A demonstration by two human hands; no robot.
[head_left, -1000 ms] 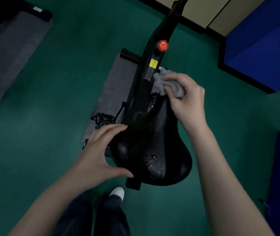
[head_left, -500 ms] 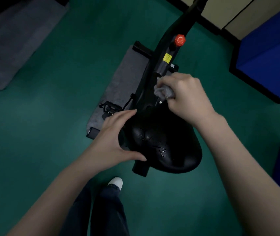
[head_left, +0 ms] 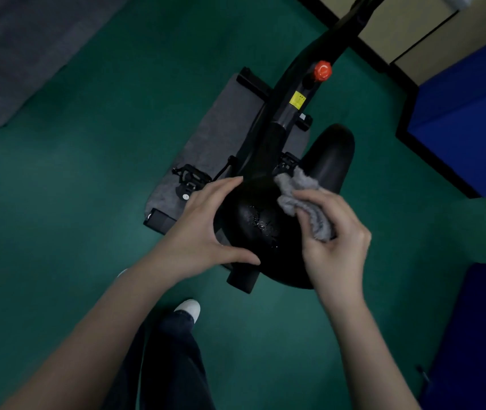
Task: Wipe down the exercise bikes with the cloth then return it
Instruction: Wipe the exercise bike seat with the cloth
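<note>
Take the wide black padded saddle (head_left: 265, 232) of the black exercise bike (head_left: 280, 122) as the middle of the clock, with twelve pointing along the frame to the handlebar post. The person's right hand (head_left: 336, 247) comes in from about four o'clock. Its grip is closed round a crumpled grey fluffy cloth (head_left: 303, 202), with the fingers curled over it, and the cloth lies against the saddle's right side at about two o'clock. The left hand (head_left: 203, 229) sits at nine o'clock in a wide grip. Its fingers lie straight along the saddle's left edge and its thumb reaches round towards the rear at seven; it is bracing the saddle and holds nothing. Small water droplets (head_left: 261, 223) glisten on the saddle top between the two hands. Up at twelve, a round red knob (head_left: 322, 71) and a yellow label (head_left: 298, 99) sit on the frame. A black pedal (head_left: 190, 176) sticks out at ten. The bike stands on a grey rectangular mat (head_left: 221, 137) on the green floor (head_left: 88, 173). A white shoe (head_left: 190, 309) shows at six.
</note>
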